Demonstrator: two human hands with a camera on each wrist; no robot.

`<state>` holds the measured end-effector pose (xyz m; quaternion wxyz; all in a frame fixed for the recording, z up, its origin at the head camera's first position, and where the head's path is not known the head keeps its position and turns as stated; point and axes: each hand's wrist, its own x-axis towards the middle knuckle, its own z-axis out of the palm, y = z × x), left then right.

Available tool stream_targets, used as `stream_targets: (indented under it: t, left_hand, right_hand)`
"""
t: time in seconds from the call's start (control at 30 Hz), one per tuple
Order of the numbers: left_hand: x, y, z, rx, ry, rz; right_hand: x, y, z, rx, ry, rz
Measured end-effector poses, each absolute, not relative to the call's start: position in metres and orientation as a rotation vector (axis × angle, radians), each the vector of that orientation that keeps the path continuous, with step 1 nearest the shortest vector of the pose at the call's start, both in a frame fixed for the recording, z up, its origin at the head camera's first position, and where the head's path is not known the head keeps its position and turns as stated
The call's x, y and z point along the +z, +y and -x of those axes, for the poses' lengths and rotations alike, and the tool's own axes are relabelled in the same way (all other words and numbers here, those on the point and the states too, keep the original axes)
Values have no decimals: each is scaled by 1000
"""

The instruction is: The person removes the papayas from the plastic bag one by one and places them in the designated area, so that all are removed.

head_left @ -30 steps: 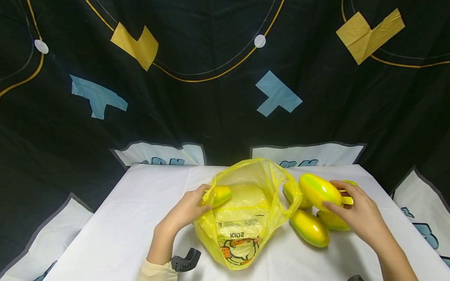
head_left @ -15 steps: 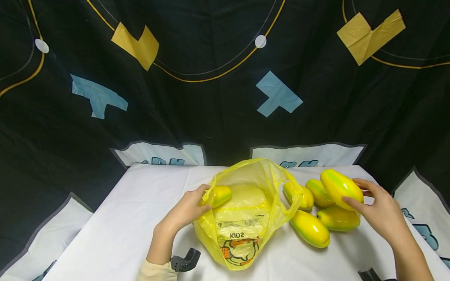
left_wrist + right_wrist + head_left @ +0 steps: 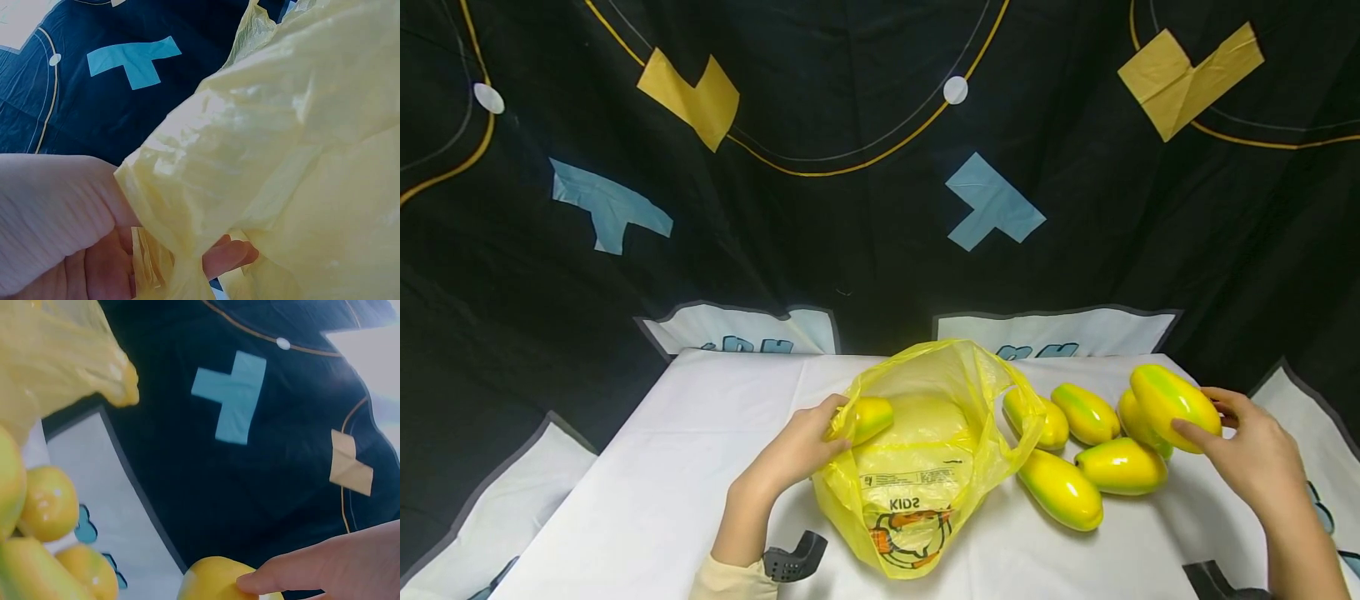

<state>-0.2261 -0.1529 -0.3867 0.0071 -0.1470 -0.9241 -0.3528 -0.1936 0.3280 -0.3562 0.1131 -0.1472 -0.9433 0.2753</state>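
Observation:
My left hand grips the left edge of a yellow plastic bag, which stands with its mouth open. A glossy yellow-green papaya shows inside the mouth beside those fingers. In the left wrist view the bag bunches at the fingers and hides part of the hand. My right hand holds another papaya, thumb on its near side, overlapping a papaya behind it. The right wrist view shows the thumb on the held papaya.
Several more papayas lie on the white table right of the bag, among them a front one, a middle one and a back one. One papaya lies partly behind the bag's handle. A black curtain hangs behind.
My right hand has moved right with its papaya, uncovering papayas that were behind it. The left hand and the bag have stayed in place.

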Motion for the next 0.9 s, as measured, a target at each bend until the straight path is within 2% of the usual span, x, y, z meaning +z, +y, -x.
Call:
stream_targets:
  t: [0.43, 0.9]
  left_hand:
    - [-388, -152, 227, -1091, -2894, 463]
    - [-388, -152, 227, -1062, -2894, 473]
  right_hand:
    - [-371, 360, 198, 789, -2765, 734]
    - [-393, 375, 209, 807, -2785, 863]
